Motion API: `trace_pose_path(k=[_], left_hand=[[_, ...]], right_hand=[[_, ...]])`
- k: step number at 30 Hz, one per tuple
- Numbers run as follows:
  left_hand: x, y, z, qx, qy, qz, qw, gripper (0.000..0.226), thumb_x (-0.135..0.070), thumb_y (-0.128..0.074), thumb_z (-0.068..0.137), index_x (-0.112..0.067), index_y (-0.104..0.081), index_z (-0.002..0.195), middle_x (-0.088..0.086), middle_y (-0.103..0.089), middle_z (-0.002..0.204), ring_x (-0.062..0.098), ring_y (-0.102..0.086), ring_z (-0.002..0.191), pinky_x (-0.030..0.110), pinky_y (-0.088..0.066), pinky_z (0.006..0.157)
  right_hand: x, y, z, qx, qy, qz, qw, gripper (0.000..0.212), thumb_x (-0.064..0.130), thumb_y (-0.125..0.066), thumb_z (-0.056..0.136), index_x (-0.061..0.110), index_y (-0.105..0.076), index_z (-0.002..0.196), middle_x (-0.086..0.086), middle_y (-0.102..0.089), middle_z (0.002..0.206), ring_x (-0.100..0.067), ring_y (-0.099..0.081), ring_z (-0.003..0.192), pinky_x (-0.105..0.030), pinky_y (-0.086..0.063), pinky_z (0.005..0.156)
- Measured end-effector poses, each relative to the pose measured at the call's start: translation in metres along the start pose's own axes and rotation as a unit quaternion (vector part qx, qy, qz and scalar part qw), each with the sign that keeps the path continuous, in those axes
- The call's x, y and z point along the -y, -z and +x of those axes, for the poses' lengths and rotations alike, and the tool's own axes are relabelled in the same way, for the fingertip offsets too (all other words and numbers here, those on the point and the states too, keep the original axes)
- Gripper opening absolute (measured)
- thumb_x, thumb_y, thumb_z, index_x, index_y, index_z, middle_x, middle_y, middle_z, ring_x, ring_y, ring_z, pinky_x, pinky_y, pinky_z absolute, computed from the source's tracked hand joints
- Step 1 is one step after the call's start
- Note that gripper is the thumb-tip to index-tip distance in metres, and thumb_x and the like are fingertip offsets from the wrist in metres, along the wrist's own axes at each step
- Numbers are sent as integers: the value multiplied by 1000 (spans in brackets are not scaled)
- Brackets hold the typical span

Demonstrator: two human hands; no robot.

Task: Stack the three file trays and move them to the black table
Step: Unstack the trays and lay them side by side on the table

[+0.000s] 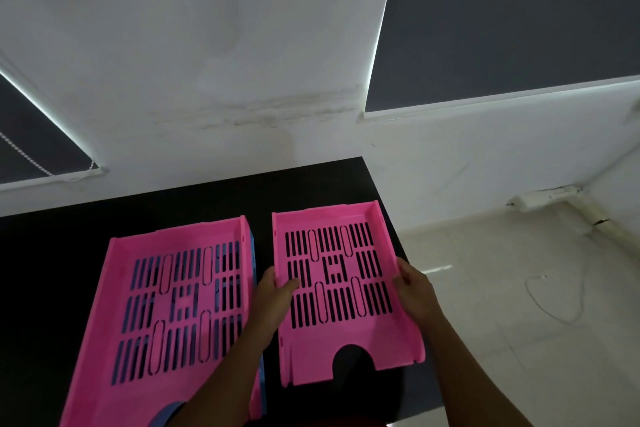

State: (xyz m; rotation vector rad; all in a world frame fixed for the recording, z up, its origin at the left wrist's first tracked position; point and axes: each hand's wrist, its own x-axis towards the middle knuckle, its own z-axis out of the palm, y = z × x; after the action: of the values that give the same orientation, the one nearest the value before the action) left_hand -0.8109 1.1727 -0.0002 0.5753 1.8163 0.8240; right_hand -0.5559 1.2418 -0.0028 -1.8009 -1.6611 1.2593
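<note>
A pink slotted file tray (341, 333) lies on the right part of the black table (52, 270). My left hand (275, 302) grips its left wall, thumb inside the tray. My right hand (414, 291) holds its right wall. To the left, a second pink file tray (138, 392) sits on top of a blue file tray (254, 253), whose edge shows along the right side and through the slots.
The table's right edge runs just past the right tray, with pale tiled floor (519, 322) beyond and a thin white cable (550, 305) lying on it. White walls with dark roller blinds (502, 17) stand behind the table.
</note>
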Motion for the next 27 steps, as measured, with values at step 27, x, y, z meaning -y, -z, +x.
trace_pose_path(k=[27], left_hand=[[42,227,-62,-236,-129,12,963,54,-16,-52,101,-20,-36,152,7,-29,163,19,-41,140,40,-37,112]], right_hand=[[137,-208,-82,89,72,62,992,44,28,-54,101,26,-52,145,4,-71,123,-11,-70,108,-41,-59,95]])
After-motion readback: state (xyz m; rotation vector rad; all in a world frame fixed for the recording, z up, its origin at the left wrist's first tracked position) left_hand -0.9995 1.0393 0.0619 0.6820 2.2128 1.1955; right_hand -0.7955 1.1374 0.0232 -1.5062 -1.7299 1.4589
